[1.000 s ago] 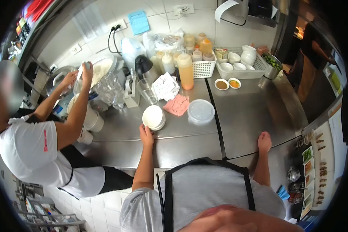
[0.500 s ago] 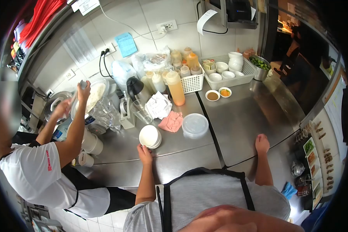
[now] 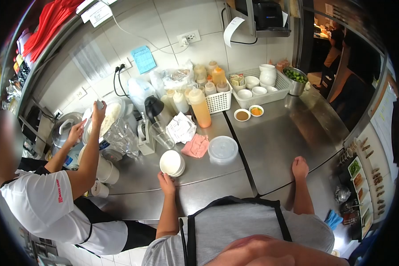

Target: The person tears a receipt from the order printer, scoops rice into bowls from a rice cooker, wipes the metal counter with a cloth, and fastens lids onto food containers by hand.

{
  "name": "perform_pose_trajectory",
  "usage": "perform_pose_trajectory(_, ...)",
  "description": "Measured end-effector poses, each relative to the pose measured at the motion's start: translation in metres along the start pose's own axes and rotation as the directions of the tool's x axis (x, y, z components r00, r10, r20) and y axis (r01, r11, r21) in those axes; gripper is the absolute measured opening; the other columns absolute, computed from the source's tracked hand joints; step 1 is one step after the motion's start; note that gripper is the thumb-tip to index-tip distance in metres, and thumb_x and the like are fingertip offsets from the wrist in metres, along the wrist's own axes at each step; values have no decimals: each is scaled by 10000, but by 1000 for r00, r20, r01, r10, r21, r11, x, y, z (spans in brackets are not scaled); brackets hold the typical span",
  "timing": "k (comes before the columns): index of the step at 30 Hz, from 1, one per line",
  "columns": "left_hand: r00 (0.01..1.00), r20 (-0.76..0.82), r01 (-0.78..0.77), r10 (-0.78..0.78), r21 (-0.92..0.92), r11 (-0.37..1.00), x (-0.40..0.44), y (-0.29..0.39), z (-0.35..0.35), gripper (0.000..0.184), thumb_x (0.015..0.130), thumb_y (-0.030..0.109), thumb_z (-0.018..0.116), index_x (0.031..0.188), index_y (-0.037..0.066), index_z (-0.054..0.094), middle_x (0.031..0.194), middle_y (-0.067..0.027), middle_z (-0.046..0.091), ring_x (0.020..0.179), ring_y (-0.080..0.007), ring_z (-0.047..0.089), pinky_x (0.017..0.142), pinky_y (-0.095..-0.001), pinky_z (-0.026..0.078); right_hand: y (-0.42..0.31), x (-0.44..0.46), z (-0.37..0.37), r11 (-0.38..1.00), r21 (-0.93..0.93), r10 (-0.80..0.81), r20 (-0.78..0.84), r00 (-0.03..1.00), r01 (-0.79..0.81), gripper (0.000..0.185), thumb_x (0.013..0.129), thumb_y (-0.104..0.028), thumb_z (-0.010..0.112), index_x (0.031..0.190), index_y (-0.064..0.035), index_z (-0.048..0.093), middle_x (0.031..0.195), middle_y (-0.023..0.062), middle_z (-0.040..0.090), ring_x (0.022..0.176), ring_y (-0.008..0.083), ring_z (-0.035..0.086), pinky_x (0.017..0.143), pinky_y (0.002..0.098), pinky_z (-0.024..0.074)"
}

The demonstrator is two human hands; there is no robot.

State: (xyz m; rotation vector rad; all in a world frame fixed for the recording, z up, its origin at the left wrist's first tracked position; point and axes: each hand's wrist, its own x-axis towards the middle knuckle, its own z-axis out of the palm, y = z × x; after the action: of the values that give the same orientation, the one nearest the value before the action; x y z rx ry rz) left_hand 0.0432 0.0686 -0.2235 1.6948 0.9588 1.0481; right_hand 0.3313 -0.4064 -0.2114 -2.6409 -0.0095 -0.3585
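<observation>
A short stack of white bowls (image 3: 172, 163) stands on the steel counter. My left hand (image 3: 166, 183) is at its near edge, with curled fingers against the lower bowl. Farther right, my right hand (image 3: 300, 167) rests on the counter as a loose fist, and nothing shows in it. Beyond the bowls lie a pink cloth (image 3: 195, 146) and a round clear-lidded tub (image 3: 223, 150). A clear cup (image 3: 162, 135) leans near crumpled white paper slips (image 3: 181, 127).
At left a co-worker (image 3: 44, 195) holds a white utensil over a large tub of white food (image 3: 106, 116). Sauce bottles (image 3: 201, 108), two small sauce cups (image 3: 242, 115), a basket of white dishes (image 3: 277, 95) and a pot of limes (image 3: 296, 82) line the back.
The view has tilted slightly, so the counter sits a little lower. The co-worker's hands have shifted over the tub. My hands and the bowls stay in place.
</observation>
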Motion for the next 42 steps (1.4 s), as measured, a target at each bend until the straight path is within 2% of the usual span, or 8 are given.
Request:
perform_pose_trajectory(19,998,8,70,-70,9,998,0,-7,0,316,882,243,350,1066,-12,382,635,-33,470,495,-99,439,467,-238,374,3,0,2,1000,-4,-16,-15,1000,16,103,743,-187,505,805,-120,553,833,75,574,746,280,567,644,385,454)
perform_pose_trajectory(23,1000,7,25,-25,10,1000,-1,0,0,318,882,240,350,1073,-13,379,637,-31,465,494,-100,439,467,-238,373,4,1,4,1000,5,-23,-22,1000,23,108,743,-186,504,808,-117,555,832,75,575,754,277,566,650,384,454)
perform_pose_trajectory(30,1000,-2,31,-31,-13,999,-7,14,1,329,871,267,363,1083,16,384,656,-38,472,492,-97,460,356,-229,367,5,1,4,1000,5,-21,-26,999,21,108,741,-191,505,793,-113,560,836,75,579,760,277,566,657,384,454)
perform_pose_trajectory(32,982,1,186,-187,-130,974,7,6,-1,346,861,278,382,1093,21,380,659,-41,476,494,-99,467,354,-222,367,5,1,4,1000,3,-21,-32,999,21,106,741,-191,505,791,-116,560,834,76,580,756,278,567,655,385,454)
perform_pose_trajectory(35,967,-50,240,-249,-146,960,29,4,-1,356,826,280,445,1031,-10,439,712,-86,525,558,-162,511,467,-293,429,5,1,6,1000,8,-24,-48,999,24,101,741,-193,505,785,-120,560,830,78,580,750,282,568,653,388,454)
perform_pose_trajectory(36,989,-44,142,-143,-32,989,43,2,-3,350,816,278,460,1004,-17,458,731,-104,538,590,-177,522,516,-311,442,5,1,6,1000,10,-26,-52,998,27,99,741,-193,505,783,-122,560,829,78,580,748,284,568,652,389,453)
perform_pose_trajectory(39,994,84,37,-76,393,919,53,29,-9,305,751,233,515,920,-21,521,846,-198,572,768,-285,563,716,-380,432,4,0,5,1000,8,-12,-36,999,12,96,742,-193,505,789,-126,556,833,78,577,742,289,567,646,390,453)
perform_pose_trajectory(42,978,205,-92,-50,626,774,64,44,-10,303,724,190,511,967,8,512,888,-208,569,827,-355,547,733,-414,422,3,-1,2,999,22,-22,-22,1000,23,98,746,-191,501,801,-125,549,834,75,575,751,290,565,641,389,452)
